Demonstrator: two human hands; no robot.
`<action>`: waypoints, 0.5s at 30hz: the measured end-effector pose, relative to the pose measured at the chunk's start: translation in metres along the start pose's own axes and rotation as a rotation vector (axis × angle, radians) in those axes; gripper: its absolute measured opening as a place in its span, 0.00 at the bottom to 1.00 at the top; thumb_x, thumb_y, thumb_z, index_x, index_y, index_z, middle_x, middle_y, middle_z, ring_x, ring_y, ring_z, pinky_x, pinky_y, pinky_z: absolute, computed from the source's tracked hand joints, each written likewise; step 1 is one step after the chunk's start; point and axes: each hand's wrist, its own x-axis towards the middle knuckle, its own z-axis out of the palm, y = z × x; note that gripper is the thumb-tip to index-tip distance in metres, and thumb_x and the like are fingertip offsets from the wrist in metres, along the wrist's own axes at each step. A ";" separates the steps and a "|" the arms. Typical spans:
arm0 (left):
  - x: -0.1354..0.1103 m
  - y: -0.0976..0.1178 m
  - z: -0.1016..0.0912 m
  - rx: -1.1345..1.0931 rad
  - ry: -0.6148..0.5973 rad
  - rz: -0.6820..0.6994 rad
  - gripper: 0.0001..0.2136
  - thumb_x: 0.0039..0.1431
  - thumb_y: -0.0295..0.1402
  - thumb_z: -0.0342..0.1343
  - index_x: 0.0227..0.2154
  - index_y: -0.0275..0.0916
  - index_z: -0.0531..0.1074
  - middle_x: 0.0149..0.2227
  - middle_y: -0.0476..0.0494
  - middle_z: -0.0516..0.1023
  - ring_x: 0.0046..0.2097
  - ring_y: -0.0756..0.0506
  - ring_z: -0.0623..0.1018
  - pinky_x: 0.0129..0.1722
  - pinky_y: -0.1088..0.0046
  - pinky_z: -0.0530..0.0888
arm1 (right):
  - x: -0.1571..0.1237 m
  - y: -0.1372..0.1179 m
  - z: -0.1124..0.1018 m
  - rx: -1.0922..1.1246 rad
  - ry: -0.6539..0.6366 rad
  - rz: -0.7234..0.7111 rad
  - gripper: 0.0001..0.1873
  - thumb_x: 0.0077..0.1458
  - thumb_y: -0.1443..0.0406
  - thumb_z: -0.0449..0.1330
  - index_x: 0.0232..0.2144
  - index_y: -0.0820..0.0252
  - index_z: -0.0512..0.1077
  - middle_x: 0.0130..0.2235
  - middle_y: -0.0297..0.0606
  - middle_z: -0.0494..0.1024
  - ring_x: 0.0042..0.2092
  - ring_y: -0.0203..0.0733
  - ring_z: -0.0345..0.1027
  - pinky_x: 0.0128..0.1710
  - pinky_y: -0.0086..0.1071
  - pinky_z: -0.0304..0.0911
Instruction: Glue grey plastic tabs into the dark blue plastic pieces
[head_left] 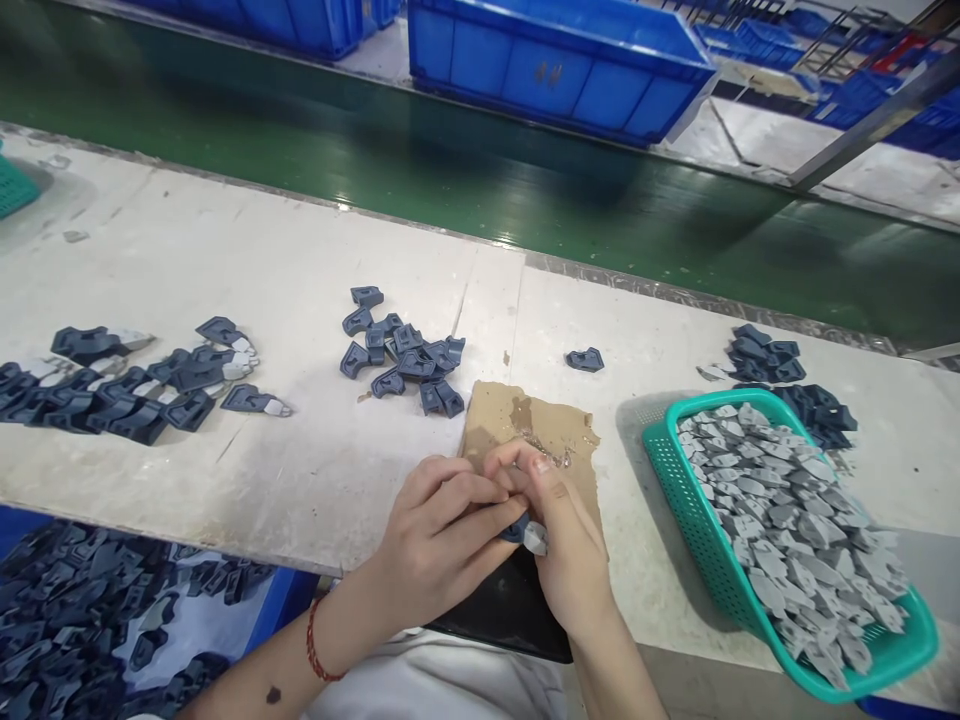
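My left hand, with a red cord bracelet at the wrist, is closed around a small dark blue plastic part. A light grey end piece sticks out of that part toward my right palm. My right hand closes on the same part from the other side, thumb and fingertips meeting those of the left. The fingers hide most of the part. Below them lie a worn piece of brown cardboard and a black pad.
A green basket of light grey pieces stands at the right. Loose dark blue parts lie ahead, more behind the basket. Joined blue-and-grey parts lie left, above a blue bin. Beyond the table's edge runs a green conveyor belt.
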 end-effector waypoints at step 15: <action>-0.001 0.000 -0.001 -0.157 0.052 -0.164 0.09 0.62 0.24 0.61 0.43 0.42 0.75 0.42 0.43 0.80 0.44 0.45 0.80 0.45 0.68 0.78 | -0.009 -0.018 -0.020 -0.239 0.027 -0.037 0.22 0.69 0.46 0.51 0.43 0.52 0.77 0.42 0.40 0.81 0.44 0.45 0.75 0.46 0.36 0.70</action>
